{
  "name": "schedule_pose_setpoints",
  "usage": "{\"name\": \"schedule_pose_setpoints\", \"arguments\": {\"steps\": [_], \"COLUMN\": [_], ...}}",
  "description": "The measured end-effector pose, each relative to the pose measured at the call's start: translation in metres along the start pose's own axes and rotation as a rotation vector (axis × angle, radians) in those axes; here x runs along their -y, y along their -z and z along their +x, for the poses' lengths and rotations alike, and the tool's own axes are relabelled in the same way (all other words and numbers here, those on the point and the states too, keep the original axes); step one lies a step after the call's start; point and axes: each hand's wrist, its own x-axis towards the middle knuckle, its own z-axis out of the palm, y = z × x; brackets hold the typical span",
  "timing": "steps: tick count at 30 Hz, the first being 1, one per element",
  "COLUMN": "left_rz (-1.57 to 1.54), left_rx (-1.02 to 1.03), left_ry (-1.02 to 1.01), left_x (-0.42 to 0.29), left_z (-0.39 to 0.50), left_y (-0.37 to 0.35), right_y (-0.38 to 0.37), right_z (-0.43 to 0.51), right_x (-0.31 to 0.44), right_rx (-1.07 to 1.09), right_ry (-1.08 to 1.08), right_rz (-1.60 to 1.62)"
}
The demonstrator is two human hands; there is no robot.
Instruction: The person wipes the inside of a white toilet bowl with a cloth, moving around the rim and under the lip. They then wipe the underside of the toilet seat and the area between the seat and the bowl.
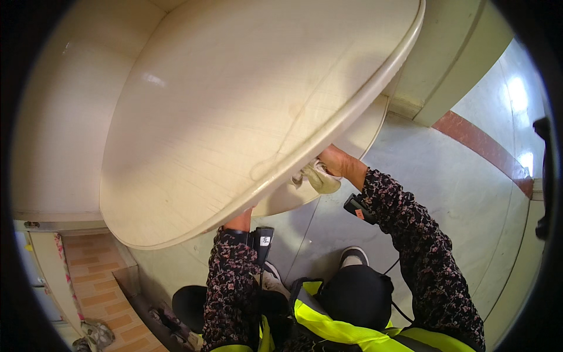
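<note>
A large cream curved-edge shelf fills the upper part of the head view, with a rounded raised rim. Beneath it a lower cream shelf shows partly. Between the two, my right hand holds a crumpled whitish cloth; its fingers are partly covered by the upper shelf's rim. My left hand reaches under the same rim further left. Only its wrist shows, so its fingers and anything they touch are hidden.
Grey tiled floor with a reddish-brown strip lies to the right. A pale panel stands left of the shelf, above a brick-patterned surface with a crumpled patterned cloth. My shoe and knee are below.
</note>
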Motion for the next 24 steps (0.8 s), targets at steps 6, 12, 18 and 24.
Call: {"name": "schedule_pose_setpoints", "arguments": {"steps": [6, 12, 18, 24], "left_rz": [0.061, 0.183, -0.232, 0.219], "left_rx": [-0.094, -0.009, 0.202, -0.041], "left_ry": [-0.204, -0.123, -0.033, 0.069], "left_x": [0.008, 0.007, 0.000, 0.001], "left_z": [0.012, 0.007, 0.012, 0.014], "left_y": [0.014, 0.007, 0.015, 0.042], "right_y": [0.015, 0.021, 0.021, 0.050], "right_z": [-0.006, -0.023, -0.024, -0.026], "right_x": [-0.020, -0.001, 0.000, -0.017], "right_rx": [-0.109, -0.273, -0.371, -0.660], "right_ry": [0.219, 0.226, 0.457, 0.683], "right_rz": [-0.604, 0.252, -0.057, -0.999]}}
